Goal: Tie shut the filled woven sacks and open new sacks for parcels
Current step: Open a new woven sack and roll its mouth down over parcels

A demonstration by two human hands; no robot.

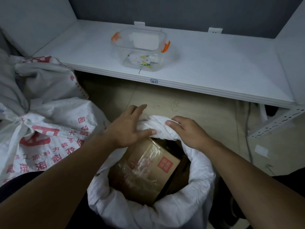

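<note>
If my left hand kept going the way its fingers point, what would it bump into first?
Probably nothing soon: the left hand points forward over bare floor, toward the gap under the white shelf. Depth is unclear, so it might meet the shelf's front edge.

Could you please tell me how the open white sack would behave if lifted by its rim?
The white sack will probably be floppy: its rim bunches under the right hand. Likely heavy too, since a cardboard box fills its mouth.
</note>
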